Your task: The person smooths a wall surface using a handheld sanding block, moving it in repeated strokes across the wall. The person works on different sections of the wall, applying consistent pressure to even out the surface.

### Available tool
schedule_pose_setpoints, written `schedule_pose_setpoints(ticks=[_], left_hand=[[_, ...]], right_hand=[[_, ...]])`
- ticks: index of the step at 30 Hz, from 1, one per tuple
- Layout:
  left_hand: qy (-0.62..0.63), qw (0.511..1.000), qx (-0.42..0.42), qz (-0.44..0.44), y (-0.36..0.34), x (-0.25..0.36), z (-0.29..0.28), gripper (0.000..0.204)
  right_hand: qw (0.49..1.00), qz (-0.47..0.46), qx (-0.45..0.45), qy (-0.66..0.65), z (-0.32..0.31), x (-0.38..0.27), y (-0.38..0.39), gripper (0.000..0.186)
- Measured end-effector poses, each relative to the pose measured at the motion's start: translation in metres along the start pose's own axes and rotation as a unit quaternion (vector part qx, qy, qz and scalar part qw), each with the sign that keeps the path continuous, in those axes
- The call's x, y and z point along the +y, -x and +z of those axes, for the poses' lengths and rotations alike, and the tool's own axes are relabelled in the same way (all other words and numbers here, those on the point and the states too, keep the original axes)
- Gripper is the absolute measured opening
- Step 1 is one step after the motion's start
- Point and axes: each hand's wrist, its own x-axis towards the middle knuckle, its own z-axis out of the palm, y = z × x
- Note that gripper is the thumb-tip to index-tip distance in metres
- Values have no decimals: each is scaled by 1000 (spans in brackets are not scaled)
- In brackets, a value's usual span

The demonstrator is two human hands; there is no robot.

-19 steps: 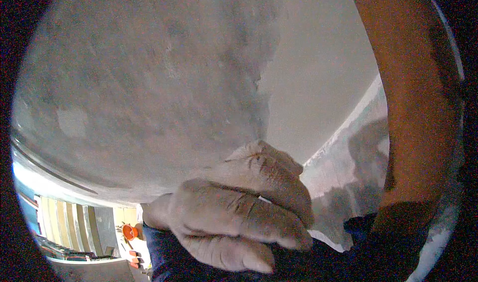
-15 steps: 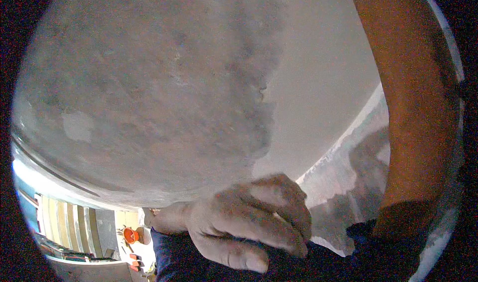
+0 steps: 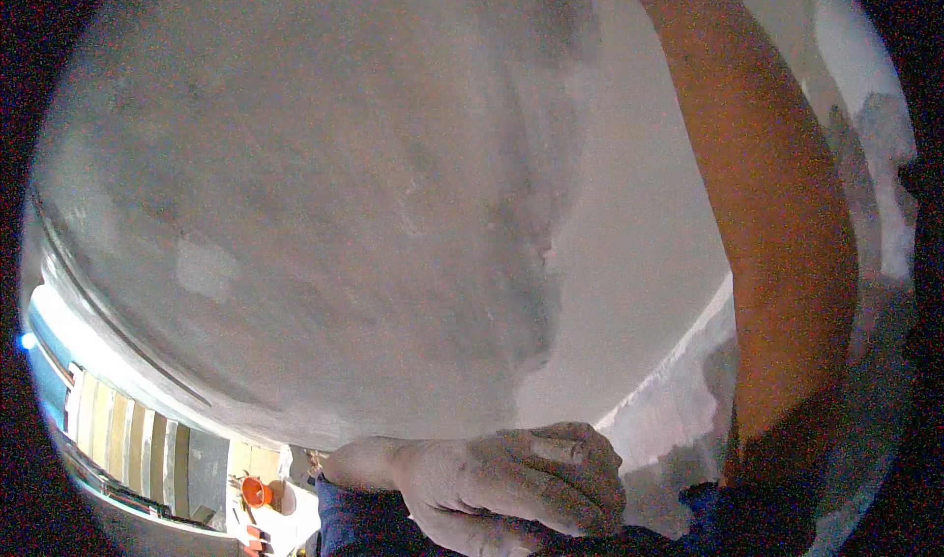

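My left hand [image 3: 521, 483], dusted with grey, is low in the middle, its fingers curled together; whatever may be inside them is hidden. It lies just below a broad, mottled grey plastered surface [image 3: 344, 183]; whether it touches this cannot be told. A smoother, paler grey band [image 3: 629, 242] runs along the right of that surface. My bare right forearm [image 3: 767, 242] rises along the right side and leaves the top edge, so that hand is out of view. Dark blue cloth [image 3: 359, 523] shows beneath my left hand.
At the lower left, beyond the surface's curved-looking edge, are pale vertical strips [image 3: 128, 439], an orange bucket [image 3: 256, 491] and a bright floor area. A narrow blue panel [image 3: 49, 346] shows at the far left rim. A patchy lighter surface [image 3: 669, 429] lies at the lower right.
My left hand has moved lower in the picture, still curled. My right forearm's upper part has shifted left. The mottled surface appears slightly lower and further right.
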Motion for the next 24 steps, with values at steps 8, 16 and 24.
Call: schedule_pose_setpoints(ticks=[8, 16, 24], left_hand=[[-23, 1000, 1, 18, 94, -41, 18, 33], [-64, 997, 3, 33, 93, -40, 23, 28], [-658, 726, 193, -55, 104, 12, -24, 25]], right_hand=[[998, 2, -52, 24, -39, -72, 80, 17], [994, 61, -59, 63, -46, -83, 86, 44], [987, 60, -115, 97, -47, -73, 119, 55]])
